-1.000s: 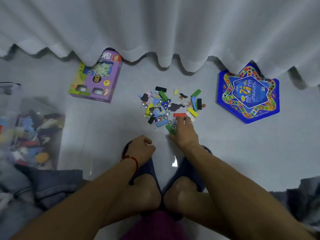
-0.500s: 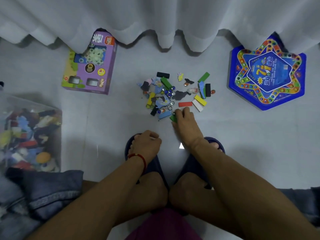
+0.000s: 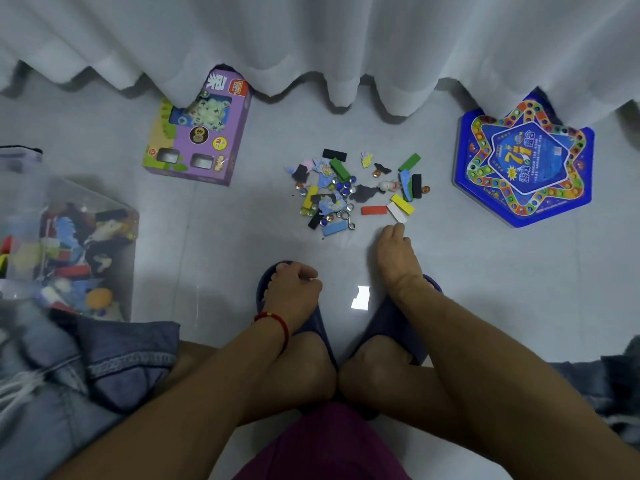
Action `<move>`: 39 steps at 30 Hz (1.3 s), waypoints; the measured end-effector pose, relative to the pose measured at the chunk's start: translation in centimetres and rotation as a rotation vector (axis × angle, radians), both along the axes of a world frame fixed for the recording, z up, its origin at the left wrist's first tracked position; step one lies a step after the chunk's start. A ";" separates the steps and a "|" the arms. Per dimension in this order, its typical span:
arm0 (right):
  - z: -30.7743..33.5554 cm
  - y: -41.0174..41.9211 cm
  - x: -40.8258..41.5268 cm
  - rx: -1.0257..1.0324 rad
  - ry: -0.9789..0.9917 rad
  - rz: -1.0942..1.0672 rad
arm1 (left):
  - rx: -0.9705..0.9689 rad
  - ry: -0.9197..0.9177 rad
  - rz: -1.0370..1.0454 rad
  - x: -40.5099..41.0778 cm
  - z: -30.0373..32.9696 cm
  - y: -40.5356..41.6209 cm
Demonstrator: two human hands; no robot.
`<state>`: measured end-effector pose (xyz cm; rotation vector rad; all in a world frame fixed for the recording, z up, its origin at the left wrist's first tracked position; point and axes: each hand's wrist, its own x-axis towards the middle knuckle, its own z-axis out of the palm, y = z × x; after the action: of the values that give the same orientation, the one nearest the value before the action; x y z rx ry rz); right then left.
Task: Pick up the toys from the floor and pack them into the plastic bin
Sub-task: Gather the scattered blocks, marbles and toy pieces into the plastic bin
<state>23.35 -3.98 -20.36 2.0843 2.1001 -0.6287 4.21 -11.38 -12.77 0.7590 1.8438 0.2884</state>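
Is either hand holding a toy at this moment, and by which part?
Cannot be told: the left hand is curled into a fist, its grip hidden; the right hand reaches toward the white block.

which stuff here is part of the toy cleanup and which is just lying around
Part of the job:
- pile of small toys on the floor
- plastic bin, already holding toys
- right hand, reaching at the white block
- left hand, curled

Just lying about:
- white curtain
- denim cloth
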 end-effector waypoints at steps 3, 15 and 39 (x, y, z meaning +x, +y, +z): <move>0.4 0.8 1.1 -0.116 0.186 -0.239 | 0.024 -0.034 0.025 -0.3 0.3 -0.3; 12.2 -3.0 -3.9 -0.470 1.194 -0.632 | -0.093 -0.579 0.547 0.5 6.8 1.6; 34.1 -3.6 -25.7 -0.300 1.457 -0.151 | 0.668 -0.741 1.165 -25.5 28.1 -1.6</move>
<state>-2.34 -7.56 13.75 1.6535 1.9157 -2.8733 -21.32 -12.93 15.31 -0.1405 1.2408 1.7273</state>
